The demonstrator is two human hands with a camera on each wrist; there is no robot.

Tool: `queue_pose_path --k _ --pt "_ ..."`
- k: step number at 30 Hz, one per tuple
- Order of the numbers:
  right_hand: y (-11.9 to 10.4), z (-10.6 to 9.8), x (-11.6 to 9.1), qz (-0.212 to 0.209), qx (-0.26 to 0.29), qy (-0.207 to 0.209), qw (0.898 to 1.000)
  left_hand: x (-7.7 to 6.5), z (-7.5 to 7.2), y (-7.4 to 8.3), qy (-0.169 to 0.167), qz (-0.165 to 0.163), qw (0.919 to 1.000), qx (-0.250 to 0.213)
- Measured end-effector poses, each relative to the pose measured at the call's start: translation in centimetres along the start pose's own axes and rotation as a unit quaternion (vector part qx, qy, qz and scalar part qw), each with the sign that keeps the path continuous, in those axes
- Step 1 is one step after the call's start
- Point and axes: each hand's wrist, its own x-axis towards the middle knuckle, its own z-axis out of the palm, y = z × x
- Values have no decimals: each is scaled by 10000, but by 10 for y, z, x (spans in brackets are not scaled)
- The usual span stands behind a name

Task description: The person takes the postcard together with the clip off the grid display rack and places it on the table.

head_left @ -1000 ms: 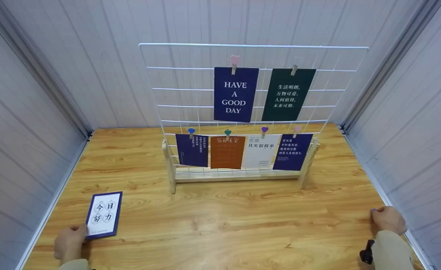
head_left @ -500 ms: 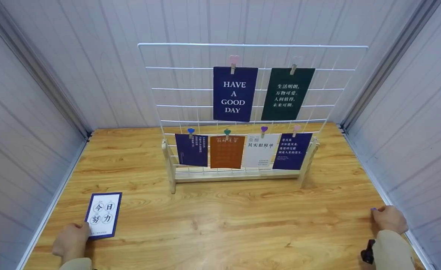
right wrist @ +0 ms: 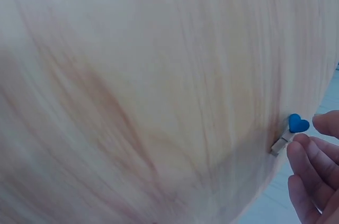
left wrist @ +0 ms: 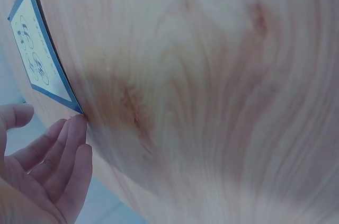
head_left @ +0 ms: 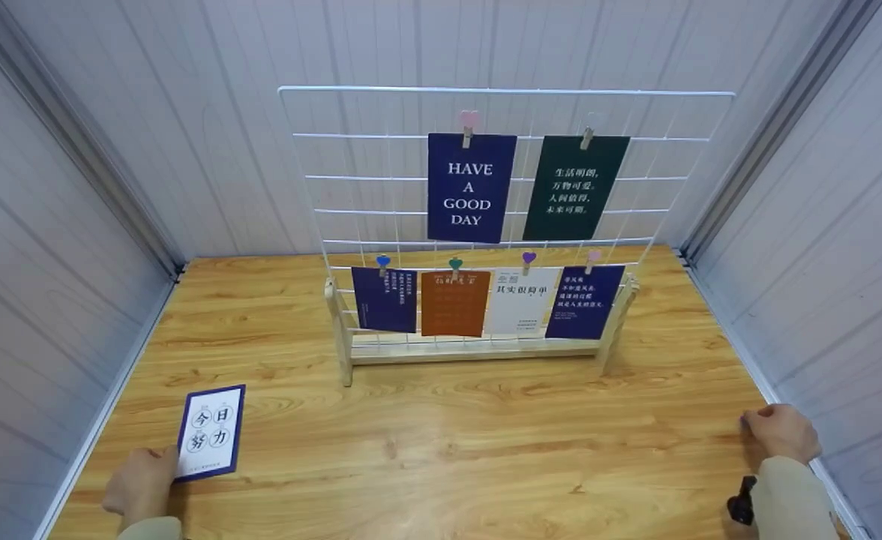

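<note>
In the head view, a white card with a blue border and black characters point(head_left: 208, 439) lies at the front left of the wooden table. My left hand point(head_left: 139, 484) touches its lower left edge. The left wrist view has the fingertips at a corner of the card point(left wrist: 45, 52), with the thumb apart from it. At the far right, my right hand point(head_left: 780, 433) is by a small wooden clothespin with a blue heart point(right wrist: 298, 123). Its fingers touch the clothespin, while a narrow gap separates the thumb from the heart.
A white wire grid rack point(head_left: 366, 178) on a wooden stand point(head_left: 471, 352) stands at the back centre. Several cards hang there from heart clothespins, including a navy card point(head_left: 472, 187) and a green card point(head_left: 576, 187). White panel walls point(head_left: 58, 247) enclose the table.
The card has shifted and turned slightly at my left fingertips, its left edge coming more into sight. My right hand has moved slightly up and to the right.
</note>
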Motion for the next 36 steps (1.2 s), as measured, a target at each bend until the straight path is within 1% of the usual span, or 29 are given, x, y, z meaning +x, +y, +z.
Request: queue_pose_path --k 4,6,8,12,14,16,21,25,28,29,32,35,36 --pt "-7 -7 -1 -241 97 135 9996 0 -3 5 198 -35 9995 -259" --pt "-11 -11 -1 -389 133 213 9989 0 -7 12 386 63 9978 -528" --pt "-18 -17 -1 -530 172 293 9980 -3 -11 20 618 270 9945 -798" --pt "-31 -28 0 -792 289 389 9957 -12 -20 41 1092 946 9809 -1299" --pt "-36 -32 0 -932 369 457 9939 -16 -24 53 1240 1208 9736 -1491" --pt "-40 -36 0 -1064 414 548 9919 -20 -27 64 1317 1428 9670 -1650" --pt "-52 -44 -1 -1306 487 763 9873 -33 -35 90 1378 1923 9523 -1929" --pt "-62 -51 -4 -1565 549 957 9815 -43 -38 109 1531 2346 9349 -2180" --pt "-70 -54 -7 -1903 632 1192 9724 -50 -40 122 1608 2649 9198 -2409" --pt "-73 -55 -8 -2002 662 1254 9694 -53 -40 126 1590 2724 9158 -2487" --pt "-82 -57 -12 -2282 770 1420 9601 -61 -43 140 1552 3044 9003 -2696" --pt "-92 -60 -15 -2437 892 1435 9550 -69 -45 153 1477 3390 8850 -2828" --pt "-95 -61 -16 -2491 952 1419 9533 -72 -45 157 1466 3529 8786 -2864"
